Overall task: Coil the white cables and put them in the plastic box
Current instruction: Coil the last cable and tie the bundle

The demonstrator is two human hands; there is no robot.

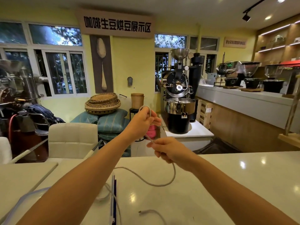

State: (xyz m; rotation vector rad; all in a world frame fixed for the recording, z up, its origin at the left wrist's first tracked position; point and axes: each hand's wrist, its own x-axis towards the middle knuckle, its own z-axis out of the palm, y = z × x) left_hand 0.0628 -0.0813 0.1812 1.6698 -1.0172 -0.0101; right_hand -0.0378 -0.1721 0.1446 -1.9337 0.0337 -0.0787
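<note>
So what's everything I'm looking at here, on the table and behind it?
white cable: one, white, held between both hands, slack trailing onto the table
loose cable end: one, white, near table edge; same cable or another, cannot tell
plastic box: one, clear with blue rim, table's left, partly behind the left forearm
table: one, white, foreground
chair: one, white, behind the table, left
woven baskets: a stack, tan, on teal cushions
coffee roaster: one, black and steel, centre back
left hand: holds the cable's loop
right hand: pinches the cable below it
</note>
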